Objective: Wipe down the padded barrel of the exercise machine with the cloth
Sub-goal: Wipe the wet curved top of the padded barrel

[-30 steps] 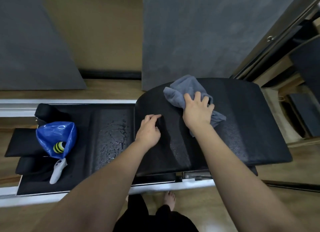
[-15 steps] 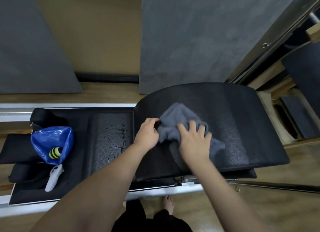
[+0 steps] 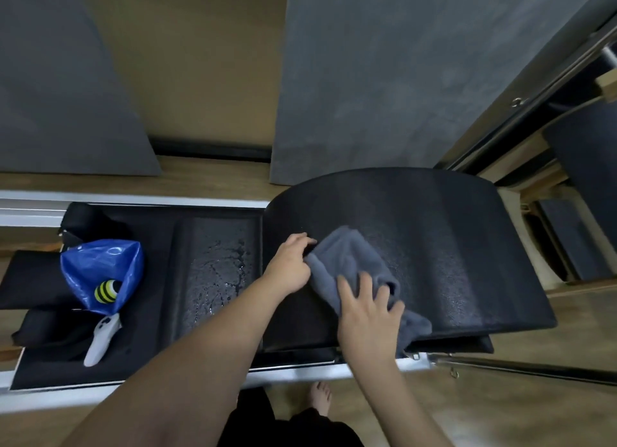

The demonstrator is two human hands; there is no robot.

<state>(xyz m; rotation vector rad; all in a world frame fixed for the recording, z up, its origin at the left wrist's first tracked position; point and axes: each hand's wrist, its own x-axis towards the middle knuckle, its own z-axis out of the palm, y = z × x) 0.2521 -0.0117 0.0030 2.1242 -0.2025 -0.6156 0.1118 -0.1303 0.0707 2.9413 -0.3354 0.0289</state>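
Note:
The black padded barrel (image 3: 444,246) arches across the right half of the exercise machine, its surface beaded with moisture. A grey cloth (image 3: 347,263) lies on its near left slope. My right hand (image 3: 367,309) presses flat on the cloth's lower part with fingers spread. Curled over the barrel's left edge, my left hand (image 3: 288,268) grips it right beside the cloth.
A wet flat black pad (image 3: 217,273) lies left of the barrel. Further left sit a blue bag (image 3: 100,273) holding a yellow-and-black striped object (image 3: 107,291) and a white controller (image 3: 101,339). Grey panels (image 3: 384,79) lean behind. My bare foot (image 3: 320,398) stands below the frame rail.
My right hand has dragged the cloth from the barrel's top down its near slope towards me. The left hand has kept its hold on the barrel's edge.

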